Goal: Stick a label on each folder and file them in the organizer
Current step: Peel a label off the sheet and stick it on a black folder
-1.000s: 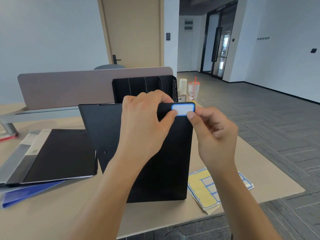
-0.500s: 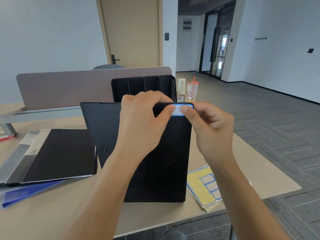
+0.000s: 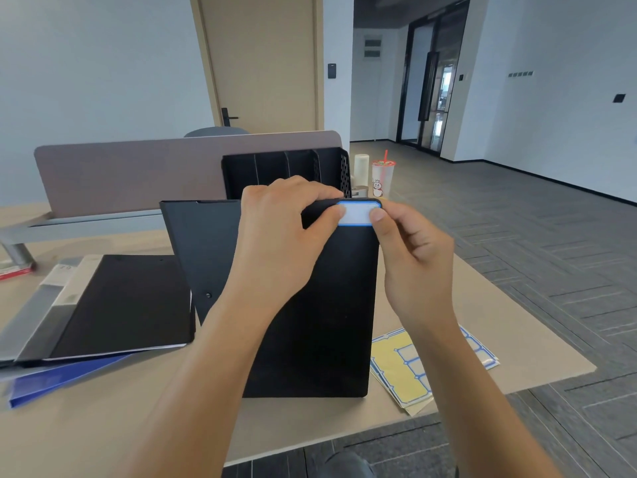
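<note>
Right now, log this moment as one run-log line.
step: pressing label onto black folder top corner | left hand: grips folder | right hand: thumb on label | organizer: no folders visible

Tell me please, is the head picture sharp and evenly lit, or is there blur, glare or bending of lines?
Head view: soft daylight, no hard shadows; the label on the black folder and both hands, left and right, are fairly sharp. The wide lens bends the door frame and the table edge. Mild glare sits on the glass doors.
</note>
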